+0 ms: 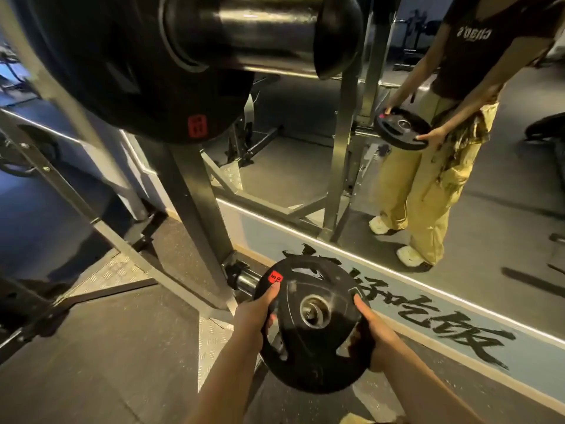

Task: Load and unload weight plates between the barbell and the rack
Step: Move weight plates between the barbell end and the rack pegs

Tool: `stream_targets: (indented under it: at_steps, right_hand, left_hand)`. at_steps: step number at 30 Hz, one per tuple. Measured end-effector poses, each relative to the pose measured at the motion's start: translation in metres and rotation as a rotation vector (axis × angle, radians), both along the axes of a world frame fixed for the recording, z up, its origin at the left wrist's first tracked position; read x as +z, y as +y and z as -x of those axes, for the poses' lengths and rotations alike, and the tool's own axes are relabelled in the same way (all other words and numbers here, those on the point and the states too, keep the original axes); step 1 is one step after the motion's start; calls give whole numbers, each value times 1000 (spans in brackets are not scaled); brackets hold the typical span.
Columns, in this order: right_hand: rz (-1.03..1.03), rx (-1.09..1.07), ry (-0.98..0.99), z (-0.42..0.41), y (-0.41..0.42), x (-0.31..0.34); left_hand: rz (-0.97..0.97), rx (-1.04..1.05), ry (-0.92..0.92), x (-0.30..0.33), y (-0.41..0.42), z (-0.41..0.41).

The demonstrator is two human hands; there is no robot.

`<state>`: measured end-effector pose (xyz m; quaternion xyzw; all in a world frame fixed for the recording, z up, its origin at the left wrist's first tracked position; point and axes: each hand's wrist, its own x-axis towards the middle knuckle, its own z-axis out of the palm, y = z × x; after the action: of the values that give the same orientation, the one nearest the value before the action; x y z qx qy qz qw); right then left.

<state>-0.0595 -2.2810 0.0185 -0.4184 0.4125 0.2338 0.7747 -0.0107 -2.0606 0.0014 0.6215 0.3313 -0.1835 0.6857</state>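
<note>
Both hands hold 1 small plate (312, 325) low by the rack's storage peg (244, 281): the left hand (260, 313) grips its rim near the red tag, the right hand (371, 332) grips the opposite edge. It sits on neither peg nor barbell sleeve (244, 35), where 1 big plate (122, 71) remains loaded. The upright (195, 209) and mirror (428, 148) crowd the path.

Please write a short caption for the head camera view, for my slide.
Both hands, left and right, grip a small black weight plate near the rack's low storage peg.
</note>
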Motion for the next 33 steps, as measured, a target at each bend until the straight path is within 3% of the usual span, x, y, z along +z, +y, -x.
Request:
stream_targets:
  at_steps: [8, 12, 19, 25, 33]
  right_hand:
    - [-55, 106, 28, -10, -9, -39]
    - [-62, 139, 35, -11, -10, -50]
    - [218, 370, 115, -36, -3, -57]
    - [-4, 412, 93, -35, 2, -45]
    - [-53, 358, -58, -35, 16, -57]
  left_hand:
    - [-349, -58, -168, 12, -15, 1]
    - [-432, -113, -174, 19, -20, 4]
    - [-647, -104, -225, 30, -42, 15]
    - [-783, -161, -220, 37, -54, 20]
    - [-910, -303, -280, 40, -65, 27]
